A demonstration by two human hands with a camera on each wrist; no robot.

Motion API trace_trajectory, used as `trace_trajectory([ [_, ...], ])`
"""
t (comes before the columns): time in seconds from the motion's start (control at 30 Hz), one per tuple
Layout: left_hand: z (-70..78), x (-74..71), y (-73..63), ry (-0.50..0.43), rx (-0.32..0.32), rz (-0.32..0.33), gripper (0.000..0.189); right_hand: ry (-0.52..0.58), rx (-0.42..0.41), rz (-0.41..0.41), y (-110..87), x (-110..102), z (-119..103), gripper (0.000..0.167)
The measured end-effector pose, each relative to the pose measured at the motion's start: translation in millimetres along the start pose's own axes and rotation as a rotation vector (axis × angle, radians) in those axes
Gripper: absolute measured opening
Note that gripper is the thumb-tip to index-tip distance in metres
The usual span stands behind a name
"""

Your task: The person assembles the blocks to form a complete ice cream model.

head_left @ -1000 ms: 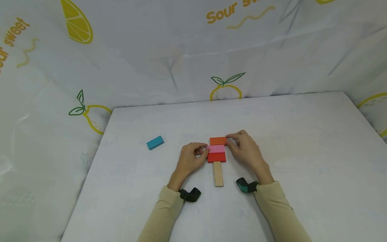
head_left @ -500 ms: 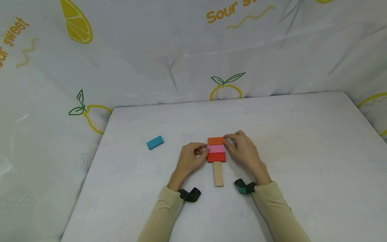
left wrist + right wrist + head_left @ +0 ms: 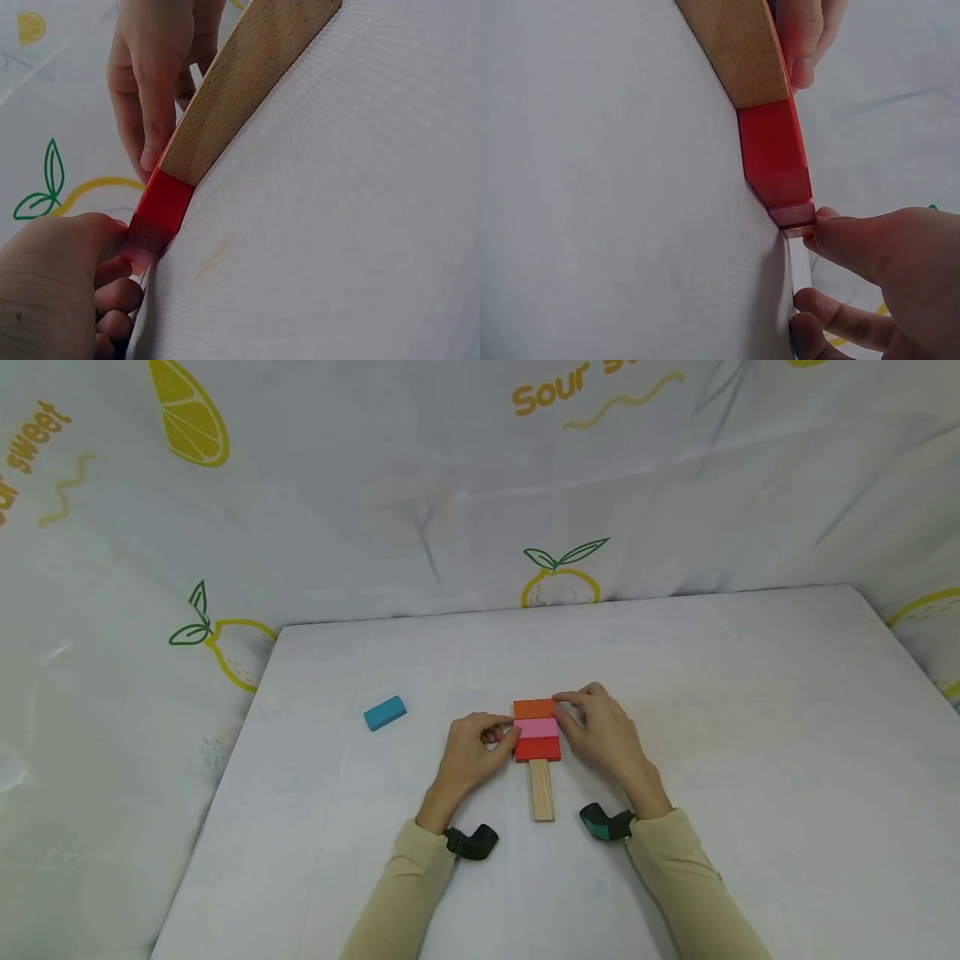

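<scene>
Three coloured wooden blocks lie flat side by side in the head view: an orange block (image 3: 533, 708) at the back, a pink block (image 3: 537, 728) in the middle, a red block (image 3: 537, 749) in front. From the red one a plain wooden block (image 3: 542, 789) extends lengthwise toward the person, like a stick. My left hand (image 3: 476, 750) pinches the left end of the pink block with thumb and index finger. At the orange block's right end, my right hand (image 3: 603, 733) grips with thumb and index finger. The right wrist view shows these right fingers (image 3: 847, 244) at the row's end.
Off to the left, a blue block (image 3: 386, 713) lies at a slant on the white-covered table (image 3: 750, 710). Behind the table hangs a white cloth (image 3: 360, 527) with lemon prints. Black camera mounts (image 3: 472, 842) jut inward from both wrists.
The orange block has slid left with my right hand, from sticking out on the right to lining up with the pink block. My left hand has stayed in place.
</scene>
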State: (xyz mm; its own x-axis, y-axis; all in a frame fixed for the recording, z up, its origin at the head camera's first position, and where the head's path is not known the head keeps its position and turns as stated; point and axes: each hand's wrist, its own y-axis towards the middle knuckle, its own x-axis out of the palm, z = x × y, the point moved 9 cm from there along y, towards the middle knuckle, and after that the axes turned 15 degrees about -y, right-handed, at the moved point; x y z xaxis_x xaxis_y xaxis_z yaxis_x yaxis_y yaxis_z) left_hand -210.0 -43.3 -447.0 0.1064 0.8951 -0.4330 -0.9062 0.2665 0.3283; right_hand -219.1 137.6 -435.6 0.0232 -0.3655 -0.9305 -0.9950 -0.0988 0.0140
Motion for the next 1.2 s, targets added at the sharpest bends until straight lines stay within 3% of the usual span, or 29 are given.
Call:
trace_trajectory([
  [1.2,-0.5,0.2,0.6,-0.009,0.014,-0.004,0.017,0.019,-0.001,0.019,-0.8,-1.4,-1.4,0.032],
])
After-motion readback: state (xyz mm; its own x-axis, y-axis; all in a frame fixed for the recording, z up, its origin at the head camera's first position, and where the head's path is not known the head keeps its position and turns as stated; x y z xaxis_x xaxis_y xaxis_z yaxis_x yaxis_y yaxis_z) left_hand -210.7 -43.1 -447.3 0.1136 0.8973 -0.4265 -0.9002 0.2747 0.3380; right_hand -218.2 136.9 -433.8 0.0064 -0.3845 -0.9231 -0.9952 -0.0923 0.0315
